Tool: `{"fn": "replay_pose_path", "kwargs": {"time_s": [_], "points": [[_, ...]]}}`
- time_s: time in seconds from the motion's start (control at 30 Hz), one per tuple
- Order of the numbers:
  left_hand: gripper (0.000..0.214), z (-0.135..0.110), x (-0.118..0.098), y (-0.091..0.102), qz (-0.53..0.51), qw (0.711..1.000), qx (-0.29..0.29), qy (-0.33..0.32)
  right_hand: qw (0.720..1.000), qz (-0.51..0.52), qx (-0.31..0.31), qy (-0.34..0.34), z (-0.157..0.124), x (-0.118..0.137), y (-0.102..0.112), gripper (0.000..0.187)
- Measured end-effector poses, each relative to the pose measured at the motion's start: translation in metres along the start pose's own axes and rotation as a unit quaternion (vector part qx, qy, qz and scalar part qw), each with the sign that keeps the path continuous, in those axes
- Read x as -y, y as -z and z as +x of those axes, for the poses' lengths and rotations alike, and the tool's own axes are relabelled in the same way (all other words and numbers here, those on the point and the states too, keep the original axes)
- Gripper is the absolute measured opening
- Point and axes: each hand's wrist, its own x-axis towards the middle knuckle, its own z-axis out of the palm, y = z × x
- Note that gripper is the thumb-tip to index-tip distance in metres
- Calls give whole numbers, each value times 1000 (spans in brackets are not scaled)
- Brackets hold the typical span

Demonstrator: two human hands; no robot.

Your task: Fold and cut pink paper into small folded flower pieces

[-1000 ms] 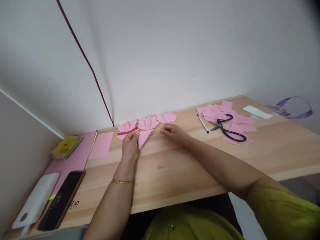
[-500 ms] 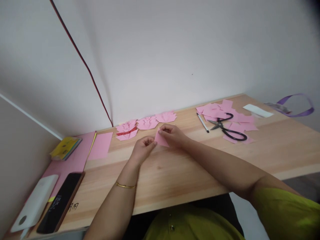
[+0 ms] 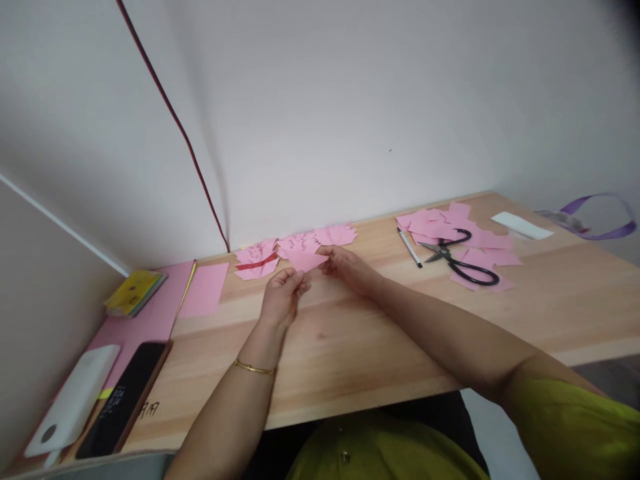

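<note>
A small folded piece of pink paper [image 3: 306, 261], roughly a triangle with its long edge upward, is held between both hands above the table. My left hand [image 3: 283, 293] pinches its lower corner between thumb and fingers. At the paper's right tip, my right hand [image 3: 346, 267] has its fingers closed on it. Just behind, a row of folded pink paper pieces lies along the wall: one with a red strip [image 3: 257, 265], one in the middle [image 3: 299, 241] partly covered by the held paper, and one on the right [image 3: 336, 235].
Black-handled scissors [image 3: 453, 257] lie on loose pink paper pieces [image 3: 425, 220] at the right, beside a pen [image 3: 410, 248] and a white strip [image 3: 523, 225]. At left are pink sheets [image 3: 204, 288], a yellow packet [image 3: 134, 293], a phone [image 3: 123, 400] and a white power bank [image 3: 73, 400].
The pink paper has been turned and raised slightly to the left, so its long edge now faces up. Both hands shifted their grip on it. The camera view moved slightly.
</note>
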Motion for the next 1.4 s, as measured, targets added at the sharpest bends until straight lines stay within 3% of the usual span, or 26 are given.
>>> {"fn": "replay_pose_path", "kwargs": {"time_s": [0.1,0.27,0.5,0.9,1.1,1.4], "points": [[28,-3,6,-4,-32,999,8,23,998,-7,48,32,-4,3,-10,36],[24,-3,17,-4,32,999,41,6,995,-100,0,17,-7,5,-14,33],[21,-2,18,0,107,993,46,10,991,-132,-2,18,-6,5,-10,34],[29,-1,13,-3,23,1000,1,0,989,-146,17,32,-8,4,-10,33],[29,-1,14,-4,32,999,-9,-2,988,-137,68,33,-8,5,-12,31],[27,3,7,-1,-4,997,-34,-73,985,-171,30,19,-8,3,-10,33]]}}
